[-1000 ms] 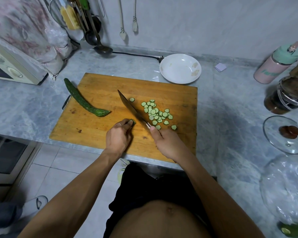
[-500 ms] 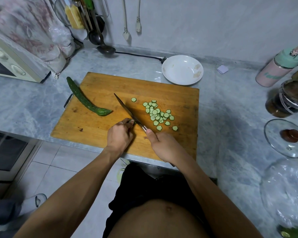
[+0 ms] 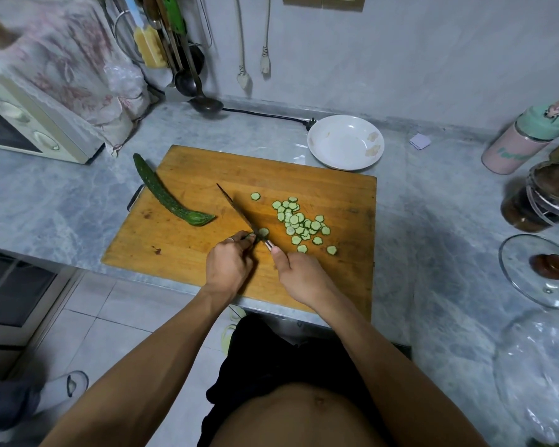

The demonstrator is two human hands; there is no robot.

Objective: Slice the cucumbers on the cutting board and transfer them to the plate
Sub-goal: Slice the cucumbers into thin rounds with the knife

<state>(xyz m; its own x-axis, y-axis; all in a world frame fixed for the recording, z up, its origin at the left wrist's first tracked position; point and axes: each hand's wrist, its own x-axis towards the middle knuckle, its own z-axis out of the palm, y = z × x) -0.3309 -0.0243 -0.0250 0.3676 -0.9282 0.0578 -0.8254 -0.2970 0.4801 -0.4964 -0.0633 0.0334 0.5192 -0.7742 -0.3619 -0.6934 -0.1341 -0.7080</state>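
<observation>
A wooden cutting board (image 3: 207, 175) lies on the grey counter. My left hand (image 3: 228, 267) pinches a short cucumber stub (image 3: 250, 236) near the board's middle. My right hand (image 3: 299, 275) grips the handle of a dark knife (image 3: 234, 206), whose blade stands edge-down against the stub. One slice (image 3: 264, 232) clings to the blade's right side. Several cut slices (image 3: 299, 222) lie scattered to the right of the blade. A whole cucumber (image 3: 167, 196) lies across the board's left edge. The white plate (image 3: 346, 141) holds no cucumber and sits just behind the board's far right corner.
A cream oven (image 3: 23, 127) stands at the far left, ladles (image 3: 194, 82) hang on the wall behind. A pink bottle (image 3: 523, 140), a dark jar (image 3: 539, 198) and a glass lid (image 3: 546, 272) crowd the right counter. A power cord (image 3: 265, 116) runs to the plate.
The knife has shifted a little left along the stub, and a fresh slice now sticks to the blade. My left fingers have drawn back on the shrinking stub.
</observation>
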